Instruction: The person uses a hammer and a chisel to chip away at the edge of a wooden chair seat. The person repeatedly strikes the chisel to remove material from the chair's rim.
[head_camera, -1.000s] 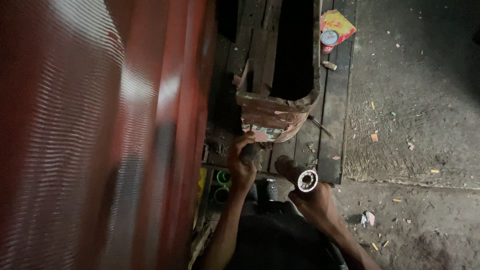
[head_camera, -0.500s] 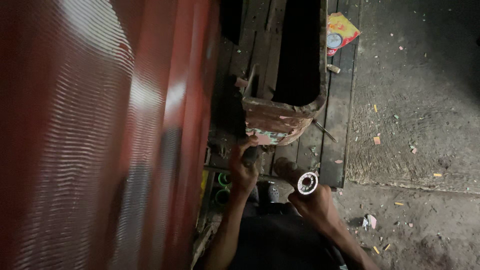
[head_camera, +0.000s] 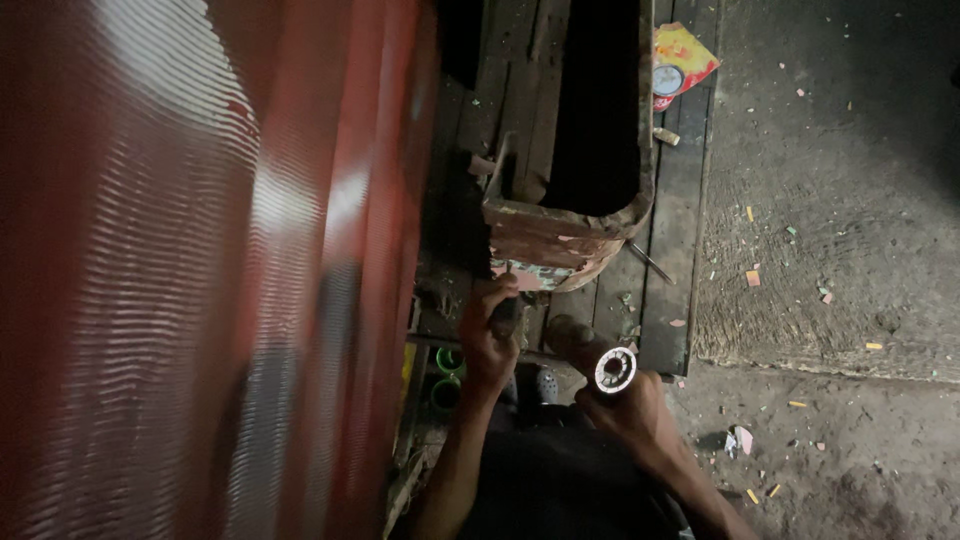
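Bearing-like metal ring, bright and round with a dark centre, sits at the top of the right hand, whose fingers are closed around it near the bottom middle of the scene. Just left of it, the left hand is curled around a small dark object (too dim to tell what it is), pressed against the near end of a battered rusty metal box with a deep black hollow. That box rests on dark, worn wooden planks running away from the person. To the right lies a rough grey concrete floor, dusty and scattered with small coloured scraps. A big red ribbed surface, blurred, fills the whole left side. At the far edge, on the planks, lies a flat yellow and red packet with a round pale emblem. Two green rings show low down, left of the left wrist.
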